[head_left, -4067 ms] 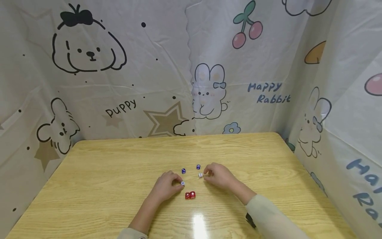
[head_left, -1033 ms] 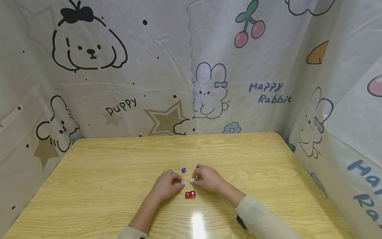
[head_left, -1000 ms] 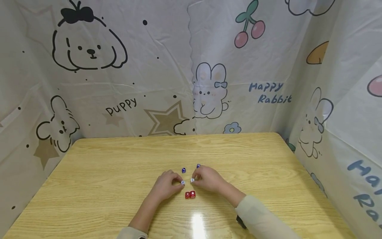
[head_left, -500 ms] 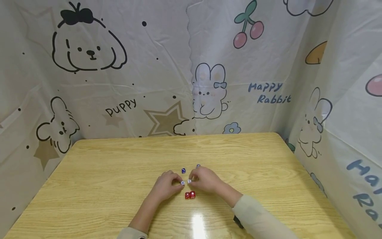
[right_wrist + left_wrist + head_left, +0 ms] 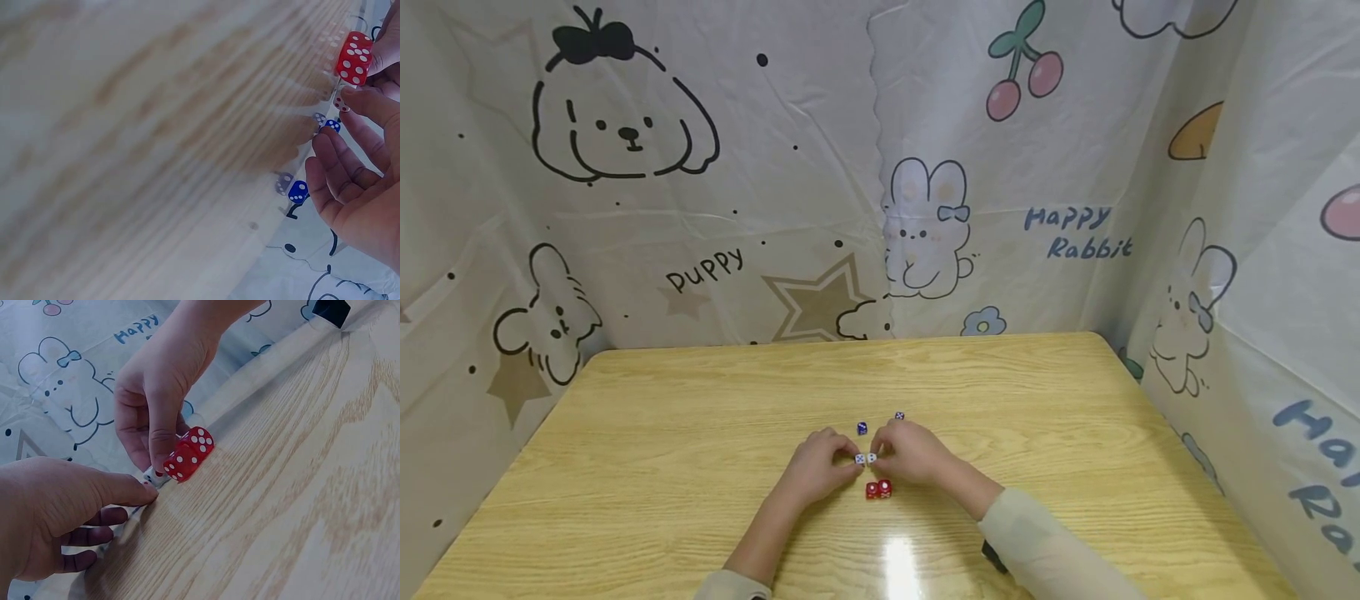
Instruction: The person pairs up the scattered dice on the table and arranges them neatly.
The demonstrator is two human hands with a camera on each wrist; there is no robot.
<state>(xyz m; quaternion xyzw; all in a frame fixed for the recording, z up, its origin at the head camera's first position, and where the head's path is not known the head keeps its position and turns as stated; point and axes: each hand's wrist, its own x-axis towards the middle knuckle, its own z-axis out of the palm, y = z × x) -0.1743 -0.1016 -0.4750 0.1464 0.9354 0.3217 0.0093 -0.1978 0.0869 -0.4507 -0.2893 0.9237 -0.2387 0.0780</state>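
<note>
Centrally, left hand (image 5: 822,465) pinching one white die (image 5: 860,459), right hand (image 5: 913,452) pinching another die (image 5: 872,458) alongside

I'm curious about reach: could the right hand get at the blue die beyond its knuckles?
Probably yes: nothing visible stands between the right hand and that blue die, though the hand would likely release its pinched white die first.

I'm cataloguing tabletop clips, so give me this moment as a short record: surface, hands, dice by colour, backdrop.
Surface: wood-grain table
Left hand: holds the left white die
Right hand: pinches the right white die
White spacing: very close; contact unclear
Red dice: two, side by side, nearer the person than the white pair
Blue dice: two, apart, beyond the white pair; left one, right one
Backdrop: pale cloth with cartoon prints
</note>
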